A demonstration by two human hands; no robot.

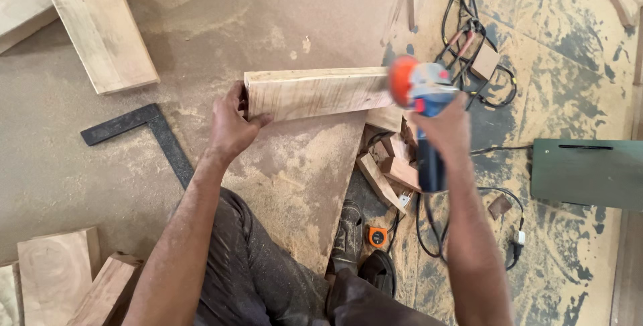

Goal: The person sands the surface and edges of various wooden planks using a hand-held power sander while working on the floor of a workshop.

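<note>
Sawdust-covered workshop floor (80,185), tan dust pretty much everywhere, darker bare patches off to the right. Nearest in: dark dusty trousers (261,279), a worn shoe (348,235) and a small orange tape measure (377,236) right beside it. Couple of pale wood blocks (57,272) down at the lower left. Further out, left hand (231,125) wrapped around the left end of a short light plank (315,92) standing on its edge, thumb in front, fingers curled behind. Right hand (445,128) closed tight round a blue power tool with an orange head (418,92), blurred, head right at the plank's right end. Offcuts (388,165) piled just below that. Black steel square (144,135) flat to the left. Beyond: tangled black cables (472,45), green board (586,172), big boards (94,25) at the top left.
</note>
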